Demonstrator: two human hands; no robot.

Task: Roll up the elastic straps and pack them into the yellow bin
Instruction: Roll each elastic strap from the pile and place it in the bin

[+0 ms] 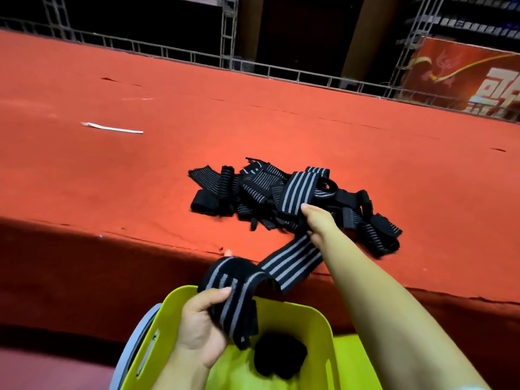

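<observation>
Head view: I am pinching the near end of a black grey-striped elastic strap [289, 266] in my left hand [202, 330], over the yellow plastic bin [318, 319]. It is running away rightward to my right hand [319, 220], gripping it beside the loose strap pile [253, 192].

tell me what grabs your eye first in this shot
First is the wide red carpeted platform filling the frame, with a tangled heap of black, grey-striped elastic straps at its centre. Nearer the camera, one long strap stretches between the right hand at the heap and the left hand, which grips its end. Below it sits the yellow bin, holding a dark rolled bundle.
</observation>
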